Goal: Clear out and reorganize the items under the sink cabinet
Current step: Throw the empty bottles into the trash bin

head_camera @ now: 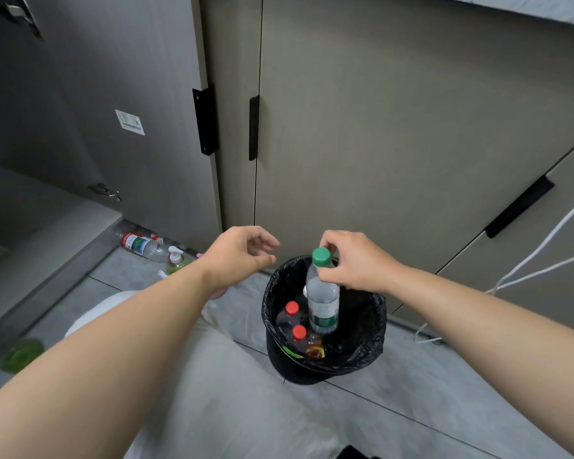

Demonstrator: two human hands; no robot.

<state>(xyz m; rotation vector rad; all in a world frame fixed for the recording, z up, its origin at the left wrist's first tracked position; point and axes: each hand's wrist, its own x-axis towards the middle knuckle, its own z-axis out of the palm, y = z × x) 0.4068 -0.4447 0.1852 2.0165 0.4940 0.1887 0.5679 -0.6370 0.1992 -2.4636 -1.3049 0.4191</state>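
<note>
Right grip: our right hand (355, 263) pinches the green-capped bottle (322, 298) at its neck, fingertips round the cap, bottle upright.
Left grip: our left hand (242, 256) hangs slack at ten o'clock of the bin, fingers loosely curled, nothing in it.
Where the bottle is: its base sits inside the mouth of the black-lined bin (365, 351), its top above the rim, and we cannot tell if it touches what lies below.
Already in the bin: two red-capped bottles (294, 318) at seven o'clock of ours, plus a small wrapper (314, 347).
Doing it well: we'd say lower it straight into the open gap on the three o'clock side, then let go low, so it doesn't bounce off the red caps or drag the liner down.
Watch out: a light plastic bottle released high could tip over the rim, in our judgement.
Left to clear: a bottle lying on its side (140, 245) and a pump dispenser (176, 260), at ten o'clock of the bin by the cabinet foot.
Floor: grey tiles (411, 409), looking smooth and hard; a dropped bottle would likely roll.
Room: the open cabinet door (90, 94) stands at ten o'clock, closed doors (395, 127) at twelve, a white cable (544, 246) trails at three, and a worktop (527, 5) edge peeks in at one.
Blurred: something green (22, 354) at eight o'clock, too soft to name.
</note>
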